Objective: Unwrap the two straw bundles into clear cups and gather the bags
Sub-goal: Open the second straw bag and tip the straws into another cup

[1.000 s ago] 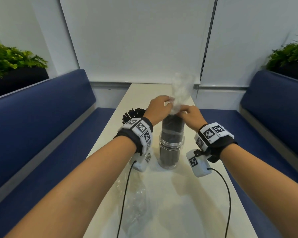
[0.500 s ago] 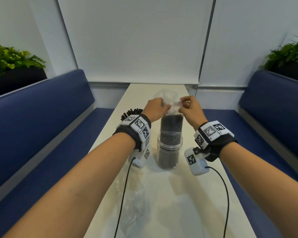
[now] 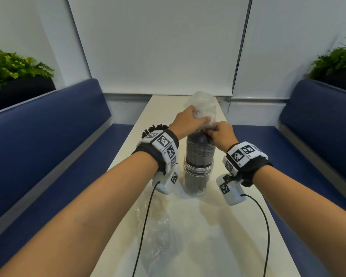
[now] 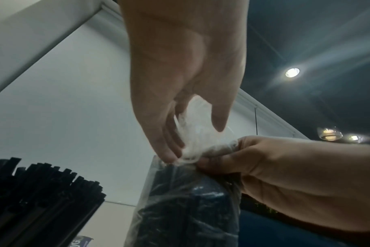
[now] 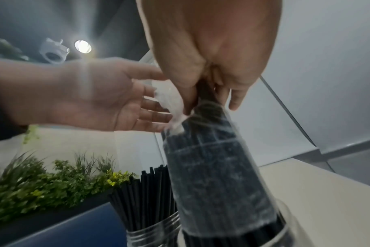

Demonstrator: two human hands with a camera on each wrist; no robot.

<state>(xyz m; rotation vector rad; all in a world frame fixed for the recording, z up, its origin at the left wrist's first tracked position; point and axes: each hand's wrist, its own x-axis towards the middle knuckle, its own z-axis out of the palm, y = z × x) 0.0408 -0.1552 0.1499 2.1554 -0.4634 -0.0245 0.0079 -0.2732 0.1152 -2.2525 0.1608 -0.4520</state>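
Observation:
A clear cup [image 3: 198,172] stands mid-table and holds a black straw bundle [image 3: 199,150] still in its clear bag [image 3: 203,102]. My left hand [image 3: 196,121] grips the bunched loose top of that bag [image 4: 199,133] between thumb and fingers. Just right of it and lower, my right hand [image 3: 212,132] pinches the bundle's top through the plastic [image 5: 205,98]. A second cup [image 5: 154,234] of unwrapped black straws [image 3: 154,127] stands behind my left wrist. An empty clear bag [image 3: 158,232] lies flat on the table under my left forearm.
The narrow cream table [image 3: 218,236] runs away from me between two blue benches [image 3: 48,146] [image 3: 318,136]. Black cables hang from both wrist cameras over the near table. Planters with green plants [image 3: 12,66] sit behind each bench.
My left hand has risen and closed round the loose bag top, which stands taller again. My right hand has dropped onto the top of the bundle.

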